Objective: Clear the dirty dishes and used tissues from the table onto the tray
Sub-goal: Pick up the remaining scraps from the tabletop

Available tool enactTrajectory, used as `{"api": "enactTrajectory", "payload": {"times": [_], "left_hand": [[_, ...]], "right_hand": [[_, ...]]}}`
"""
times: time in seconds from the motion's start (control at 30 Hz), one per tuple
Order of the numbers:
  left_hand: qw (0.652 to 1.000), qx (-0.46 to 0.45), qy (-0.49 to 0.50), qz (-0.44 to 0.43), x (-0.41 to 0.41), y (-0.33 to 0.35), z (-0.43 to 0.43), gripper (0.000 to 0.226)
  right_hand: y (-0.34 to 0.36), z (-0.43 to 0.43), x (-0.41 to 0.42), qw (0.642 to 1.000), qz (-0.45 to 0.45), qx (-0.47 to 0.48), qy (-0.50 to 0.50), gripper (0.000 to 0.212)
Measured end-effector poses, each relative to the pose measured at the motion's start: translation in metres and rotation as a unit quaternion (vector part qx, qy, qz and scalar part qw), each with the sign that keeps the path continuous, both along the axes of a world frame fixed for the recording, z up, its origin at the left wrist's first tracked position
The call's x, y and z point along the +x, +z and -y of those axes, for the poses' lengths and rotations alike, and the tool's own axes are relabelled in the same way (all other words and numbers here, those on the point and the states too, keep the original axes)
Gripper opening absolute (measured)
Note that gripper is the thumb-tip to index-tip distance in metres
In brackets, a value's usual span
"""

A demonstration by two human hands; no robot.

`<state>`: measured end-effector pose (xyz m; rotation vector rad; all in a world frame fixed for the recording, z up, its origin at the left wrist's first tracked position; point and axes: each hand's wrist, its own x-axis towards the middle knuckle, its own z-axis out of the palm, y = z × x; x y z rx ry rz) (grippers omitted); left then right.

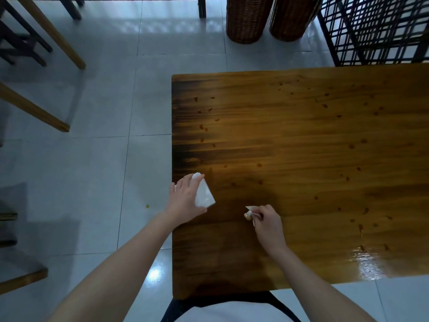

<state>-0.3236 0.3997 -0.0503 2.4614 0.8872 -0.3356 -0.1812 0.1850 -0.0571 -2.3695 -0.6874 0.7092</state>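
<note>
Wooden table point(301, 159) seen from above, dotted with small reddish food scraps point(259, 165). Left hand point(185, 201) laid flat, fingers spread, on folded white tissue point(204, 194) near table's left edge. Crumpled tissue point(249, 213) pinched in fingertips of right hand point(267, 223), just above tabletop. Two wicker baskets point(248, 19) and black wire rack point(376, 29) seen beyond table on pale tiled floor point(92, 159).

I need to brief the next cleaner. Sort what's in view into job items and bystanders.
Job items:
- flat white tissue under the left hand
- crumpled tissue pinched in the right hand
- wooden table, spotted with food stains

Bystanders:
- two wicker baskets
- black metal grid rack
- chairs on the tiled floor

No tray or dishes in view.
</note>
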Motion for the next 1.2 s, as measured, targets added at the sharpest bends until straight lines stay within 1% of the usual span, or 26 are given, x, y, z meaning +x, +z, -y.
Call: {"api": "enactTrajectory", "payload": {"times": [0.17,0.27,0.33,0.43,0.53,0.63,0.67,0.8,0.87,1.0,1.07,1.2], "left_hand": [[1.0,-0.017,-0.015,-0.007,-0.022,0.0,0.023,0.099],[0.999,-0.029,-0.033,-0.025,-0.034,0.004,0.042,0.097],[0.998,-0.034,-0.043,-0.038,-0.038,0.006,0.053,0.088],[0.997,-0.04,-0.049,-0.049,-0.043,0.008,0.062,0.075],[0.998,-0.046,-0.024,-0.04,-0.05,0.008,0.063,0.074],[0.999,-0.037,0.006,-0.028,-0.049,0.008,0.052,0.072],[0.999,-0.032,0.013,-0.026,-0.046,0.008,0.047,0.07],[0.999,-0.014,0.043,-0.015,-0.033,0.009,0.022,0.065],[0.998,-0.01,0.053,-0.017,-0.026,0.008,0.01,0.063],[0.998,-0.009,0.053,-0.035,-0.011,0.006,-0.006,0.062],[0.998,-0.009,0.044,-0.043,-0.006,0.006,-0.01,0.065],[0.997,-0.009,0.03,-0.077,-0.004,0.004,-0.017,0.074]], "right_hand": [[0.001,-0.005,0.039,0.993,0.038,-0.014,-0.112,0.015],[0.0,-0.017,0.031,0.988,0.044,-0.029,-0.142,0.016],[0.0,-0.028,0.011,0.991,0.041,-0.023,-0.123,0.014],[-0.003,-0.038,-0.021,0.999,0.028,-0.01,-0.038,0.014],[-0.005,-0.038,-0.029,1.0,0.018,0.0,0.023,0.016],[-0.004,-0.033,-0.01,0.997,0.025,0.012,0.073,0.016],[-0.004,-0.031,-0.001,0.997,0.03,0.015,0.071,0.016],[-0.004,-0.027,0.043,0.998,0.048,0.014,-0.033,0.016],[-0.005,-0.028,0.055,0.997,0.052,0.009,-0.059,0.018],[-0.009,-0.036,0.037,0.993,0.054,0.014,-0.102,0.022],[-0.011,-0.038,0.019,0.995,0.054,0.022,-0.085,0.022],[-0.012,-0.033,0.013,0.998,0.042,0.045,0.023,0.024]]}}
